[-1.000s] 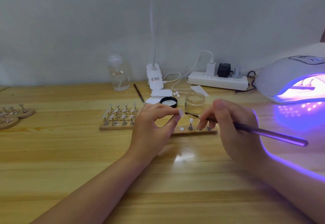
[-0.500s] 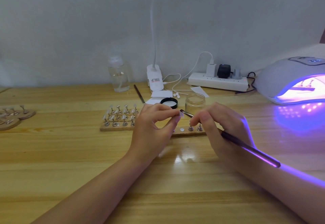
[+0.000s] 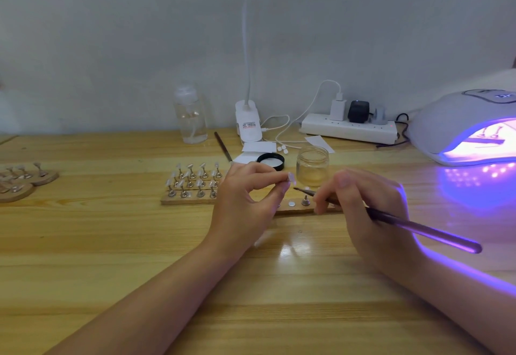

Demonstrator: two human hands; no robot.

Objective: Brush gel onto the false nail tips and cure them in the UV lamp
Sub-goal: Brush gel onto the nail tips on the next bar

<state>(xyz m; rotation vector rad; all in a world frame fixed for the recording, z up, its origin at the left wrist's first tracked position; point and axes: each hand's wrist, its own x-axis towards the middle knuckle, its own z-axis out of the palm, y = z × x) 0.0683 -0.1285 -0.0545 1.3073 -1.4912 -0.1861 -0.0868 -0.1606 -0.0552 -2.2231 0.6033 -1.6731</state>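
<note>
Brush work is resuming: over the last second the right hand has drawn its bristle end back from the jar side toward the nail tip, and the bristles now sit just below and to the right of that tip, near it but apparently not touching, though the view is too small to be sure. The left hand pinches the tip on its small stand between thumb and forefinger, raised above the wooden strip, much as it did a second ago. The right hand grasps the brush handle like a pen, its long end pointing near and right into the violet glow.

Behind the hands stands the open gel jar, its black lid to the left. More tips wait on stands at the left end of the strip. The UV lamp at far right is lit, with stands visible inside.

By my reading the brush looks loaded, and the next stroke should lay gel on the held tip before it goes toward the lamp.
</note>
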